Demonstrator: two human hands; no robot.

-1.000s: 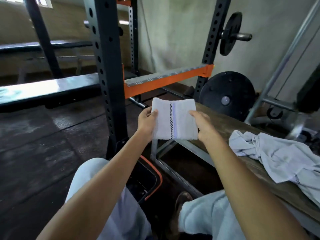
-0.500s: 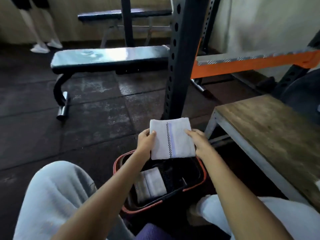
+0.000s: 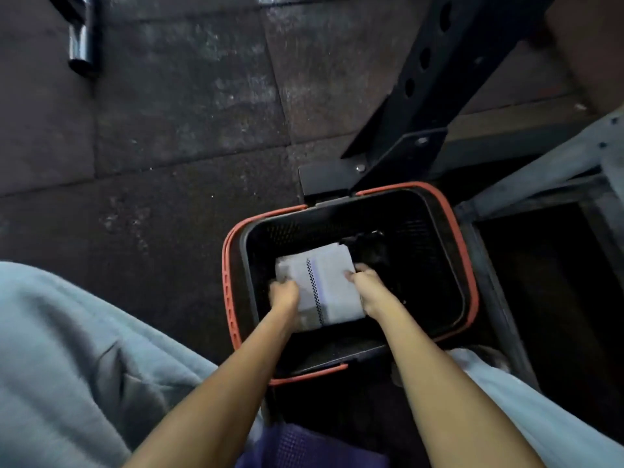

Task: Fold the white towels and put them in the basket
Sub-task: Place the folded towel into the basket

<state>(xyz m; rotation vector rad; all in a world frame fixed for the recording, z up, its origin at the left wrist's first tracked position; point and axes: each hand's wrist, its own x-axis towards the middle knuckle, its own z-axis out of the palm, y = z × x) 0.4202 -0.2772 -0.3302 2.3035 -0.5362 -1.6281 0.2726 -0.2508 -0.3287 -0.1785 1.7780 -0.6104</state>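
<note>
The white towel (image 3: 329, 288) is folded into a small neat square with a dark dotted stripe down its middle. It is down inside the basket (image 3: 470, 265), closer to the left wall than to the right wall. The basket is black with an orange rim. It stands on the floor (image 3: 152, 136) between the person's legs (image 3: 67, 349).

The left hand (image 3: 285, 293) grips the left edge of the towel, with its fingers (image 3: 280, 286) curled round it. The right hand (image 3: 366, 287) pinches the right edge the same way. So both hands hold the towel, and it is not let go yet.

A bit of white cloth (image 3: 283, 266) peeks out under the towel at its far left corner. I think that is another folded towel already in the basket, but it is too hidden to be sure.

So the folding of this towel is done, and putting it away is nearly done. All that is left for this one is to lay it flat and open the fingers. The right side of the basket is dark and looks like it has room.

No loose towels show here. Only a grey metal leg (image 3: 540, 170) of the bench shows at the right. I cannot tell how many towels wait to be folded.
</note>
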